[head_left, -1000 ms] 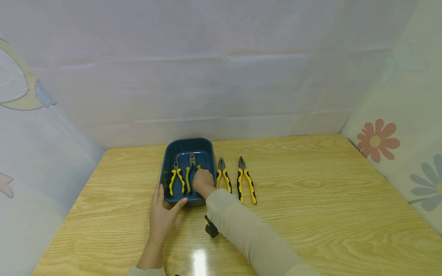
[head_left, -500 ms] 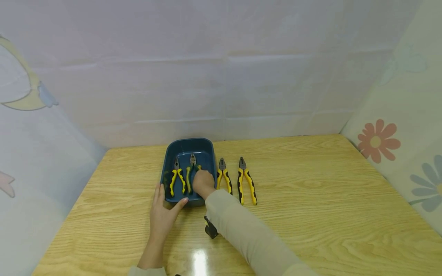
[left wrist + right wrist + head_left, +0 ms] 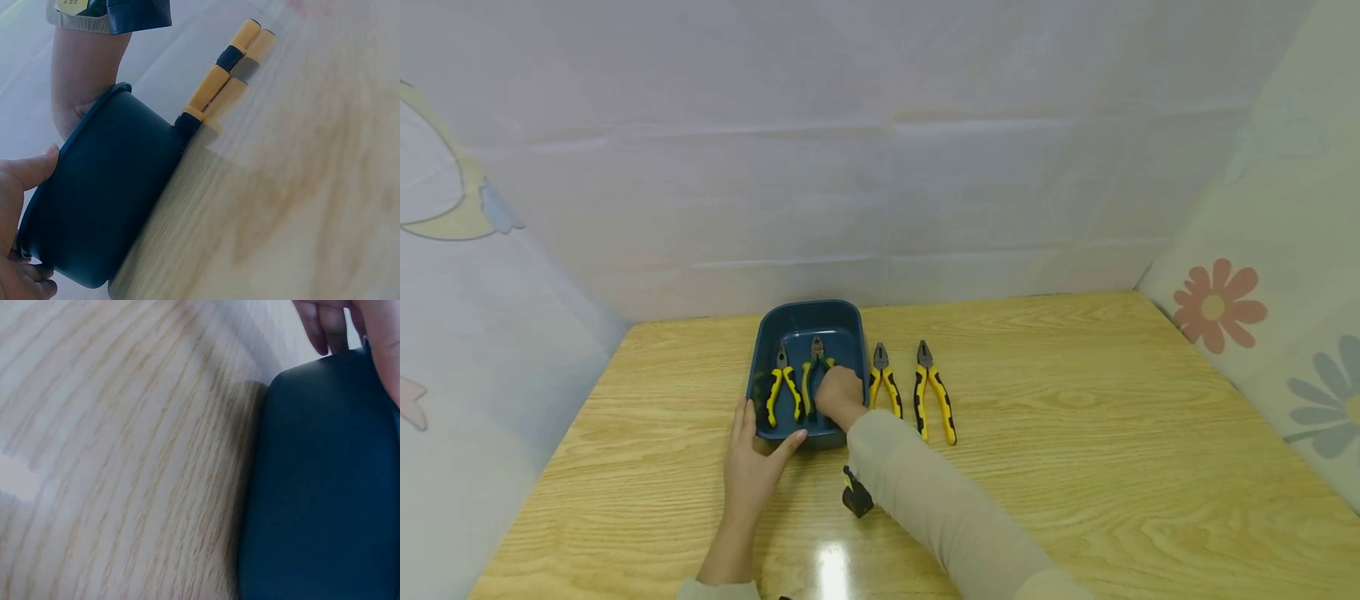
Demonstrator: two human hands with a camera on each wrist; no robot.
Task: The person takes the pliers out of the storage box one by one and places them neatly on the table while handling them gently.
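Head: the blue tray (image 3: 808,318) sits by the table's (image 3: 1075,467) far edge, nearer its left end than its right. Your left hand (image 3: 751,475) spans the tray's near-left corner, thumb and fingers spread: thumb on the near rim, fingers along the left wall. Good brace; I'd hold just enough pressure to stop a slide.

Right hand (image 3: 840,393) is inside, toward the right wall, over the right-handle side of the middle pliers (image 3: 817,350). Can't tell if it's pinching a handle; the fingers are hidden below the back of the hand. If you're seating those pliers, lay the handles flat and let go low. Leave a gap to the left pliers (image 3: 782,367) along the left wall. Near pliers (image 3: 881,358) lie on the table just beside the tray's right wall, outer pliers (image 3: 927,372) farther right; mind your sleeve (image 3: 925,492) over them.

Left wrist: thumb touches the rim, fingers bent beside the wall. Your right forearm goes over the rim; a yellow handle lies low past the tray.

Right wrist: only the tray's outer wall, table grain and left-hand fingers. No read on your right-hand grip, so check from above before lifting out.
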